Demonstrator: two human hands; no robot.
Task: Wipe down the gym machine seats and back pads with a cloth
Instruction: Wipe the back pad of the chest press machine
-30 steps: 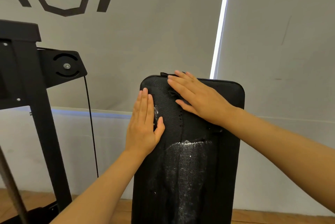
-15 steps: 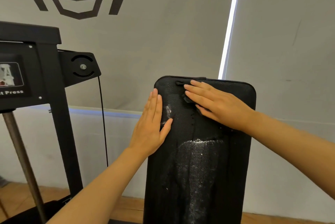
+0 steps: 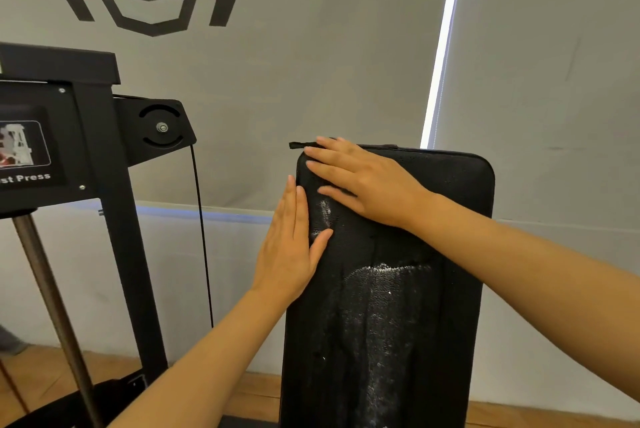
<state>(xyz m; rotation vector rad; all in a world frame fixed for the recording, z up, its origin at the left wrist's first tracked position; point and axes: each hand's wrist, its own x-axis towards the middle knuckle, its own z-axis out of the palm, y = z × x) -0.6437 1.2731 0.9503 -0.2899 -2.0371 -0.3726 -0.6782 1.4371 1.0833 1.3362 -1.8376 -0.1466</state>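
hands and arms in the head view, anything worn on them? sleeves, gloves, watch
Nothing worn shows. The left hand and right hand are bare, without gloves, rings or a watch, and both forearms are bare right to the frame edge, with no sleeve or wristband in view. The fingernails are short and look unpainted.

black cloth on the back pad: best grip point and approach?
Grip the cloth at its loose corner, which sticks out past the back pad's top left edge. Come from the left, clear of the flat right hand pressing the rest down.
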